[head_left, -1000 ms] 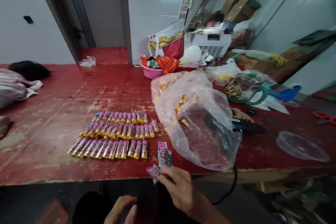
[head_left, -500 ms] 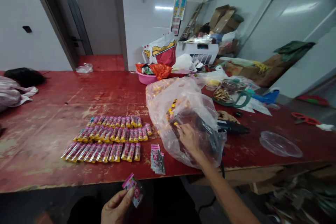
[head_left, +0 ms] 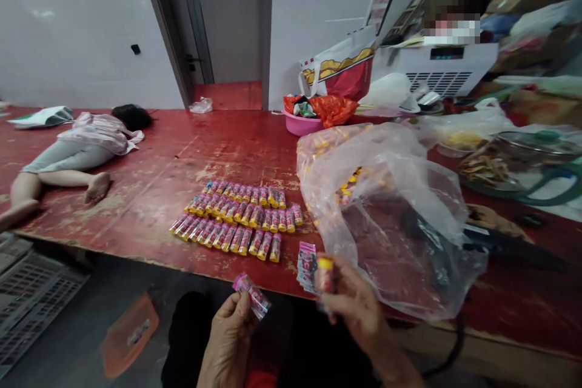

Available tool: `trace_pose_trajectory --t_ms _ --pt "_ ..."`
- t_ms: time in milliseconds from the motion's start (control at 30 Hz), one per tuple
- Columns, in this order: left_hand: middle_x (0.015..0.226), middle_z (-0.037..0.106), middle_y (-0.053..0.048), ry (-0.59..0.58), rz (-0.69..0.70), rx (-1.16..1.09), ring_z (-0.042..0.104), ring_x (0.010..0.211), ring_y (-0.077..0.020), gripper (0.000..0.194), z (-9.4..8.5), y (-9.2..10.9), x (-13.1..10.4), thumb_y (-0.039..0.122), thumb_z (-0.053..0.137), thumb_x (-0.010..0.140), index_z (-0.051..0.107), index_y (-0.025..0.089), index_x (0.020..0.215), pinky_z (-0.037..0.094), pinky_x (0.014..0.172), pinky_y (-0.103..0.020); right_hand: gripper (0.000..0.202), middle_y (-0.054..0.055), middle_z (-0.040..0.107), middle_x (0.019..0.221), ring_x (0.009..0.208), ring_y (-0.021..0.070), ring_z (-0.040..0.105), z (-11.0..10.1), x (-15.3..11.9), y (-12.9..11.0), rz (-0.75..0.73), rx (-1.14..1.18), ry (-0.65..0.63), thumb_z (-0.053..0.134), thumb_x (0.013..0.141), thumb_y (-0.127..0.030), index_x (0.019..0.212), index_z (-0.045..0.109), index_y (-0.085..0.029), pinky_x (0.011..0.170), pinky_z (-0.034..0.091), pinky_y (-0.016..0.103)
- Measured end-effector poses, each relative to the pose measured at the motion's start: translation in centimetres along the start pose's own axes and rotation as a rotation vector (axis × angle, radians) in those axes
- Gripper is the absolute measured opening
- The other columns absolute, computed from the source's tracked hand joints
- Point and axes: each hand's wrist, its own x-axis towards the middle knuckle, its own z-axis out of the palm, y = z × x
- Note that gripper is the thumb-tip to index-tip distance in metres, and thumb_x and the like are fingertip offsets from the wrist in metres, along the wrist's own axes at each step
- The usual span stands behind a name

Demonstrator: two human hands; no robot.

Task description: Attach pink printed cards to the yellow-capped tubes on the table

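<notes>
My left hand (head_left: 233, 321) pinches a small clear plastic pouch with a pink printed top (head_left: 251, 295), just off the table's front edge. Between the fingers of my right hand (head_left: 354, 300) is a small tube with a yellow cap (head_left: 324, 276), cap upward and slightly blurred. Beside that hand lies a short stack of flat printed pouches (head_left: 306, 264). Farther left, several filled pouches (head_left: 236, 215) are laid in three rows, yellow ends toward me. A large clear plastic bag (head_left: 391, 194) lies open to the right, with more yellow-capped tubes inside.
A person (head_left: 91, 142) lies on the red table (head_left: 150, 206) at the far left. Behind the bag stand a pink basin (head_left: 304, 125) and a printed carrier bag (head_left: 348, 70). A lidded glass pot (head_left: 509, 167) is at right. An orange bin (head_left: 130, 336) sits on the floor.
My right hand has come out of the plastic bag with a yellow-capped tube and moved left toward my left hand. The view has turned left, showing more of the lying person.
</notes>
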Motion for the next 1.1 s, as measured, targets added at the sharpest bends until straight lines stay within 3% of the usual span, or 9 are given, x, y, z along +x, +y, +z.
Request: trace_pose_trajectory --t_ms 100,233,367,600,800,867,1100 --pt "0.064 0.072 0.0 -0.015 -0.055 -0.017 0.065 0.06 -0.0104 0.039 0.2 -0.1 -0.1 0.032 0.096 0.043 0.068 0.015 0.064 0.052 0.059 -0.018 0.045 0.0 0.06 0.085 0.062 0.0116 0.053 5.0 -2.1 0.5 -0.013 0.189 -0.036 0.075 0.071 -0.031 0.112 0.056 -0.024 0.049 0.045 0.02" --pt "0.066 0.072 -0.002 -0.048 -0.075 -0.01 0.063 0.06 -0.0106 0.042 0.1 0.3 -0.6 0.034 0.096 0.044 0.068 0.013 0.067 0.052 0.061 -0.02 0.029 0.002 0.06 0.09 0.068 0.0127 0.057 7.4 -2.5 0.9 -0.161 0.102 0.007 0.073 0.077 -0.034 0.099 0.057 -0.022 0.059 0.049 0.022" --pt "0.064 0.069 0.0 -0.022 -0.052 -0.032 0.06 0.057 -0.0087 0.044 -0.2 0.5 -1.0 0.035 0.096 0.041 0.067 0.013 0.065 0.049 0.057 -0.019 0.029 0.002 0.06 0.098 0.079 0.0155 0.06 7.6 -2.8 2.0 -0.287 0.002 0.065 0.073 0.079 -0.031 0.095 0.051 -0.024 0.069 0.051 0.025" --pt "0.061 0.068 0.001 0.026 -0.026 -0.043 0.06 0.056 -0.009 0.049 -0.3 0.7 -1.0 0.038 0.097 0.034 0.067 0.013 0.063 0.05 0.058 -0.019 0.033 0.001 0.057 0.096 0.07 0.0143 0.06 8.1 -3.6 2.5 -0.209 0.12 0.078 0.074 0.082 -0.037 0.093 0.046 -0.024 0.064 0.055 0.029" --pt "0.064 0.067 0.001 -0.044 -0.043 -0.069 0.06 0.06 -0.0089 0.038 -1.3 -0.2 -1.0 0.038 0.093 0.052 0.068 0.014 0.068 0.051 0.062 -0.02 0.027 0.0 0.057 0.096 0.074 0.0147 0.059 8.7 -3.5 2.2 -0.208 0.193 0.031 0.07 0.084 -0.037 0.093 0.047 -0.025 0.065 0.058 0.031" --pt "0.067 0.068 0.0 -0.042 -0.073 -0.083 0.062 0.062 -0.0096 0.037 -1.5 -0.4 -1.1 0.037 0.092 0.054 0.069 0.014 0.071 0.052 0.063 -0.02 0.027 0.0 0.057 0.098 0.077 0.015 0.06 8.5 -3.4 2.9 -0.222 0.153 0.028 0.07 0.085 -0.037 0.092 0.047 -0.025 0.069 0.058 0.032" --pt "0.067 0.069 0.0 -0.007 -0.091 -0.124 0.063 0.061 -0.0115 0.04 -1.0 0.2 -1.2 0.037 0.094 0.05 0.071 0.014 0.074 0.052 0.061 -0.021 0.017 0.008 0.062 0.1 0.089 0.0212 0.062 8.2 -4.1 4.4 -0.478 -0.169 0.057 0.064 0.089 -0.031 0.09 0.049 -0.024 0.072 0.055 0.031"
